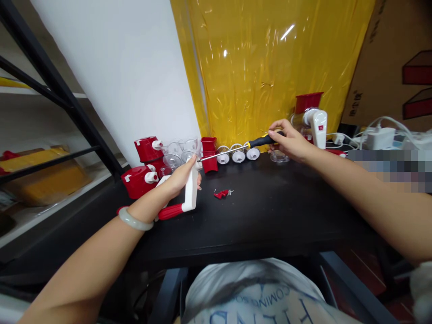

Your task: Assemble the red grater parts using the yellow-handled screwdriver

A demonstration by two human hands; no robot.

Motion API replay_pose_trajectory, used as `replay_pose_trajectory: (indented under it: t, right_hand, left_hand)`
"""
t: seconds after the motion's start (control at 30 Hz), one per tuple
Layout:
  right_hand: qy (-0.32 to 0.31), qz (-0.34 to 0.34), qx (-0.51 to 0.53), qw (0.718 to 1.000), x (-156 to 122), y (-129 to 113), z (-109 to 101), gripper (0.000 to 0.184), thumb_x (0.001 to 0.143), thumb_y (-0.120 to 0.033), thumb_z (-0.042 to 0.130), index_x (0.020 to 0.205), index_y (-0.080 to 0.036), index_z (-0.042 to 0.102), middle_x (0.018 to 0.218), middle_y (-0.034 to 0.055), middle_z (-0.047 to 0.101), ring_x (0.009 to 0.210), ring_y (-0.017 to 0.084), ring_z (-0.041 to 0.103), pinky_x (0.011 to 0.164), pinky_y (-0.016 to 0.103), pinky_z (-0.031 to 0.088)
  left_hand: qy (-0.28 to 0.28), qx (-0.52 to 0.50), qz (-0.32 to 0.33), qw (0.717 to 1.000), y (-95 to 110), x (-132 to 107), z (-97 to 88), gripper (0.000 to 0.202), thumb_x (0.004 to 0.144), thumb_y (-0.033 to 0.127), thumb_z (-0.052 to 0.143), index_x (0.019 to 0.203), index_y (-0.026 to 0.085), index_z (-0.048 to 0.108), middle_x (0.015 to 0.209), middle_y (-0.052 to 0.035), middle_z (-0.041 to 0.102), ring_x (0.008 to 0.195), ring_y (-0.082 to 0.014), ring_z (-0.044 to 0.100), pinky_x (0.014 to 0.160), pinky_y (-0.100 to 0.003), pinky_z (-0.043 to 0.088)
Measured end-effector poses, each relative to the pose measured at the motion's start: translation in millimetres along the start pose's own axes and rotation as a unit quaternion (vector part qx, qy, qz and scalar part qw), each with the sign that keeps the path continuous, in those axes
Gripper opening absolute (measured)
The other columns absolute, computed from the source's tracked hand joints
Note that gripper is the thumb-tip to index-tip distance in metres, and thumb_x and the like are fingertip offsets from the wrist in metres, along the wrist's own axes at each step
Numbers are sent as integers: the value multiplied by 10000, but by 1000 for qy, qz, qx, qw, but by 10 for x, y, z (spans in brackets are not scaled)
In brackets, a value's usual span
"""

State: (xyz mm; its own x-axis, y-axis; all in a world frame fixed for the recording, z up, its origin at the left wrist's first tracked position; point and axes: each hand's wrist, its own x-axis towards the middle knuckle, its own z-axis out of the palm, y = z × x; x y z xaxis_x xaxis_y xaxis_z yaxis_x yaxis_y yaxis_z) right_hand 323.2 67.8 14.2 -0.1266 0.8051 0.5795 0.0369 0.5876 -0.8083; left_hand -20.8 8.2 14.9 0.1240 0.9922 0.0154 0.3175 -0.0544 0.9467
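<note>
Right hand (286,141): we see fingers clamped on the handle of the screwdriver (261,141), shaft running left. Left hand (182,177): fingers wrapped round the white crank (191,189), held above the table (263,220), red grip (170,212) at its low end. Screwdriver tip is at the crank's upper end by the left thumb; we can't tell if it's seated.

Nearby, small red pieces (222,194) with screws lie on the table, bunched. Behind the shaft, a row of white-ended drums (238,154); beside them, red hoppers (209,148). Clear cups (173,159) crowd behind the left hand, red housings (138,181) left of them. Left forearm and bracelet (135,220) partly block our view there. Near the right hand, a clear dish (279,156) and an assembled white-and-red machine (319,128); white cables (384,121) farther right. Yellow film (270,67) hangs behind.

Counts: we get one screwdriver, one crank in hand, three drums, two hoppers, at least two housings; cups overlap, at least three. Red pieces too small to count.
</note>
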Motion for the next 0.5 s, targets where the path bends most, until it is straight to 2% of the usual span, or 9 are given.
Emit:
replay_pose_trajectory:
  t: [0.07, 0.17, 0.23, 0.3, 0.37, 0.43, 0.5]
  right_hand:
    - [5, 1, 34, 999, 2, -28, 14, 406, 757, -352, 762, 975, -290, 426, 888, -15, 523, 669, 139, 570, 576, 317, 563]
    - [11, 2, 56, 998, -1, -69, 26, 418, 692, -289, 749, 958, -291, 428, 968, 12, 507, 794, 175, 582, 629, 338, 569]
    - [19, 2, 51, 998, 0, -81, 21, 390, 711, -377, 739, 931, -286, 430, 955, 22, 511, 777, 186, 581, 629, 362, 560]
    - [22, 3, 32, 999, -2, -77, 4, 407, 778, -577, 680, 922, -283, 439, 885, 25, 526, 706, 192, 581, 609, 380, 539]
    - [16, 3, -19, 1000, -11, -66, -19, 499, 815, -752, 574, 930, -281, 457, 757, 16, 526, 610, 191, 559, 562, 369, 496]
    - [12, 2, -84, 996, -24, -55, -35, 529, 823, -788, 553, 930, -276, 473, 639, -6, 487, 525, 176, 509, 504, 331, 432]
    - [17, -2, -114, 993, -31, -50, -37, 471, 833, -714, 622, 928, -275, 477, 608, -24, 455, 490, 157, 471, 470, 303, 393]
  left_hand:
    - [-2, 5, -3, 1000, 12, -19, 12, 633, 929, 748, 405, 646, 201, 557, 511, -36, 591, 447, -167, 587, 484, -273, 460]
    - [-13, 8, -13, 1000, 29, -54, 41, 636, 912, 764, 416, 650, 201, 557, 519, -37, 596, 460, -170, 588, 486, -273, 462]
    - [-21, 14, -20, 999, 42, -79, 61, 645, 903, 774, 418, 645, 199, 551, 517, -38, 596, 460, -166, 577, 483, -270, 459]
    - [-25, 16, -22, 999, 54, -97, 74, 641, 897, 777, 425, 648, 199, 544, 514, -35, 595, 461, -165, 573, 489, -269, 463]
    - [-21, 9, -20, 1000, 57, -102, 78, 617, 898, 768, 439, 685, 200, 552, 521, -24, 600, 464, -166, 578, 498, -270, 470]
    - [-15, 4, -19, 1000, 49, -93, 71, 607, 905, 759, 439, 705, 198, 560, 529, -18, 602, 463, -164, 581, 501, -269, 472]
    - [-15, 6, -24, 1000, 32, -72, 56, 624, 913, 757, 422, 688, 192, 560, 533, -23, 601, 462, -162, 583, 499, -267, 471]
